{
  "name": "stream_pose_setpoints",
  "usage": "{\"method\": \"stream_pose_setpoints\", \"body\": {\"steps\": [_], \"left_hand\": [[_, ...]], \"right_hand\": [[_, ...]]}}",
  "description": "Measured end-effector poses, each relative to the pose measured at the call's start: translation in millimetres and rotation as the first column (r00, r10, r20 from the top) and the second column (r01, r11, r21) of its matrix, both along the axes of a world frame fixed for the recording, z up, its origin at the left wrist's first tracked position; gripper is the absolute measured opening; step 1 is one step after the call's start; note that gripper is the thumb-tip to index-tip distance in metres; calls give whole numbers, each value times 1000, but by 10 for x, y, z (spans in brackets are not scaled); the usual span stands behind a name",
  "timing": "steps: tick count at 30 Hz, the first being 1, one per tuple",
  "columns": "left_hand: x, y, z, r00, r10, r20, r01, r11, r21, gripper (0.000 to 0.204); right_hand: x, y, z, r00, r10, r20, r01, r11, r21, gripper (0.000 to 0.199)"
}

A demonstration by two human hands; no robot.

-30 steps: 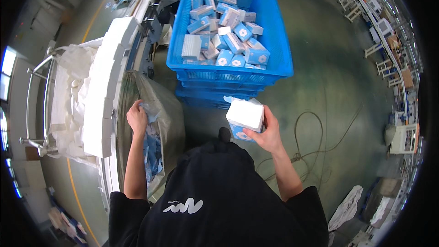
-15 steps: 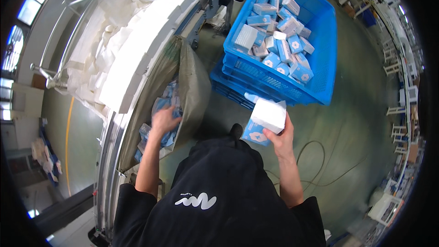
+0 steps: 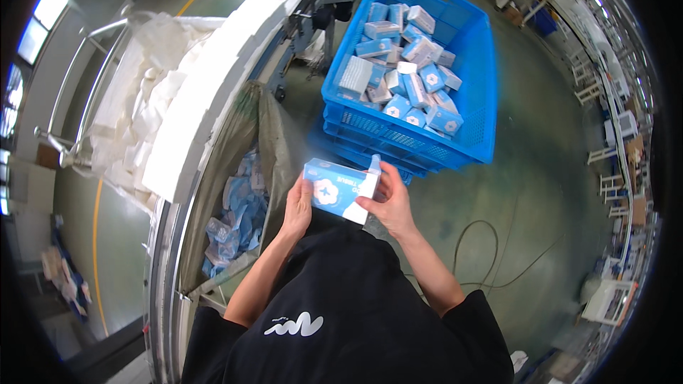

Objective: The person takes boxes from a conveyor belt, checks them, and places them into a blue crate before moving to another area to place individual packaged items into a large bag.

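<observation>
Both my hands hold a blue-and-white tissue pack (image 3: 329, 186) in front of my body. My left hand (image 3: 298, 208) grips its left end, thumb on the printed side. At the other end, my right hand (image 3: 390, 201) closes around the wrapper, where it stands loose and white shows. To the left of my hands hangs a grey-green sack (image 3: 279, 144), its mouth spread open, with crumpled blue plastic wrappers (image 3: 240, 215) inside.
Ahead, a blue plastic crate (image 3: 475, 117) full of tissue packs (image 3: 420, 50) tops a stack of crates. Along the left runs a metal-edged machine with a long row of white tissue blocks (image 3: 203, 103). A cable (image 3: 455, 242) loops across the floor at right.
My left hand has come out of the sack and taken hold of the tissue pack. My right hand has moved the pack left, and its printed side now faces up.
</observation>
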State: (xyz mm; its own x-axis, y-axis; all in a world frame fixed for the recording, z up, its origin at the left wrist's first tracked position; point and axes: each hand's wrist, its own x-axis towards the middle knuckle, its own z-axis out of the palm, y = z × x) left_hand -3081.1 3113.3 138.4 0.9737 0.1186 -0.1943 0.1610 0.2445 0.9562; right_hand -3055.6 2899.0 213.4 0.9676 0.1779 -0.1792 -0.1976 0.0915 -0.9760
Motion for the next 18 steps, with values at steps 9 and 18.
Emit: {"method": "stream_pose_setpoints", "body": {"steps": [9,18], "left_hand": [[210,-78,203,969,244,-29,-246,959,-143,31],[326,-19,434,978,207,1,-200,945,-261,28]], "right_hand": [[-56,-63,-260,999,-8,-44,4,996,-89,63],[-110,-150,-334,994,-70,-87,88,971,221,48]]}}
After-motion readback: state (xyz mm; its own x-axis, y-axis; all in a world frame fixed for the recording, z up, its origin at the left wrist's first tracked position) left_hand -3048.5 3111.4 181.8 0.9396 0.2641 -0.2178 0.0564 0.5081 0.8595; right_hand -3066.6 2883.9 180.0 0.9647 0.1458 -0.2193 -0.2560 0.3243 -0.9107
